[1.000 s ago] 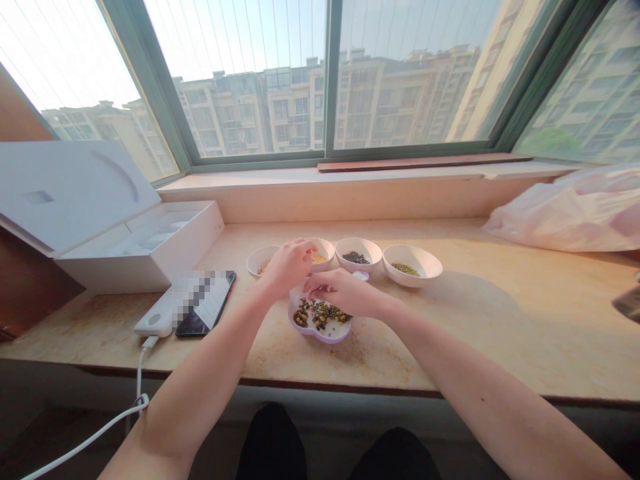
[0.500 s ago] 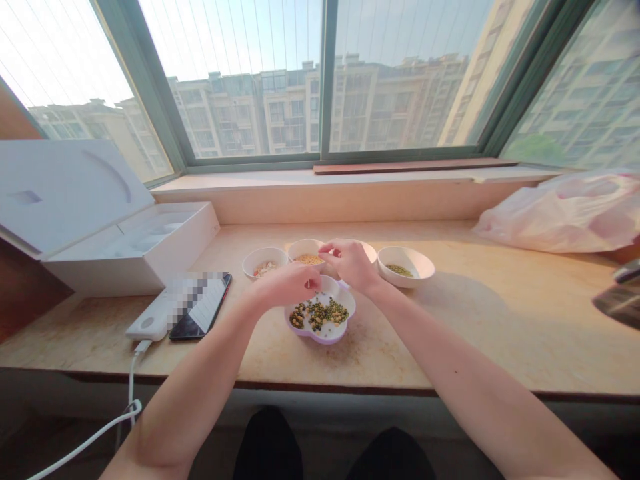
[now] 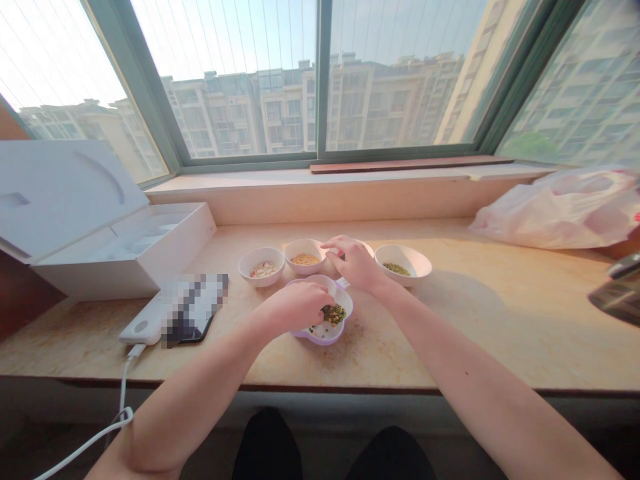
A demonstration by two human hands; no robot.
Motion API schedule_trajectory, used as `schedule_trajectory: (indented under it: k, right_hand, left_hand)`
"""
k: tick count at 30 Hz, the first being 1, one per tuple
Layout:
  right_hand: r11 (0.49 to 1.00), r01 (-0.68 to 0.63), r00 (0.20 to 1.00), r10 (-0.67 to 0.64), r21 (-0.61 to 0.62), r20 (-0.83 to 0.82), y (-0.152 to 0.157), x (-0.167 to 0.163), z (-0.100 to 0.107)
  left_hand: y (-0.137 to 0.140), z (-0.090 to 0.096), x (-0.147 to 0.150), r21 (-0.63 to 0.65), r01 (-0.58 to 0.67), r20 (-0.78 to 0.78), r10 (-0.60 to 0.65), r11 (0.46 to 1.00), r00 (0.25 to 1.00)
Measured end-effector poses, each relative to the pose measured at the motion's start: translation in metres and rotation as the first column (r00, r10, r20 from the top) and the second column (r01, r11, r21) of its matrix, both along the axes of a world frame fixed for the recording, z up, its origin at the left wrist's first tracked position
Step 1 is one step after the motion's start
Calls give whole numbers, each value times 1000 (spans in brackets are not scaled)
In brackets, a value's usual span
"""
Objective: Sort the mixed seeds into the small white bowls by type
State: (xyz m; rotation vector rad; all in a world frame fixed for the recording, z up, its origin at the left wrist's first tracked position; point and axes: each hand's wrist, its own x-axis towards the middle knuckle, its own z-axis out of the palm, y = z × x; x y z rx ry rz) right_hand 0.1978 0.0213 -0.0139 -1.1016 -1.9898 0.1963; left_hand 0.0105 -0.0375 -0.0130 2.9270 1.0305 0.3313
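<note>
A purple-rimmed, scalloped white bowl [image 3: 326,341] holds a mix of green, yellow and dark beans [image 3: 334,315]. My left hand [image 3: 303,305] is lowered into this bowl, its bent fingers closed among the beans; what lies between the fingertips is hidden. Behind it, my right hand [image 3: 356,264] hovers by the third white bowl [image 3: 369,248] in a row, thumb and forefinger slightly apart, and covers much of that bowl. Left of this hand are a white bowl of yellow beans [image 3: 305,259] and a white bowl of pale, reddish pieces [image 3: 263,269]. On its right is a white bowl of green beans [image 3: 397,269].
An open white box [image 3: 170,247] stands at the left. Near it lie a white power bank [image 3: 143,328] with a cable and a phone [image 3: 203,327]. A plastic bag [image 3: 555,210] rests at the back right, with a dark shiny object [image 3: 617,297] at the right edge.
My left hand has come down from above the purple-rimmed bowl into the beans. My right thumb and forefinger have parted a little over the back row. The view has shifted slightly.
</note>
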Motion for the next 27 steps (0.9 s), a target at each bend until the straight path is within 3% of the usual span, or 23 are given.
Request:
schedule_trajectory:
  k: [3,6,19,24,27]
  right_hand:
    - [1000,5,1000,-5,-18,9,-2,7,-1]
    - [999,7,1000,-7,-32,5,-4,9,0]
    - [999,28,1000,-28,-35,-9,-9,12,6]
    - [995,15,999,-19,-97,-39,-9,14,7]
    - [981,-38,993,16,-192,-119,-8,15,7]
  left_hand:
    - [-1,-1,6,2,14,-71,-13,1000,997]
    - [-2,0,9,13,5,-57,-4,1000,998]
    - [10,10,1,-159,126,63,-118,979,991]
    - [11,13,-2,-162,101,101,-86,981,991]
    - [13,16,-4,-138,13,138,6,990,990]
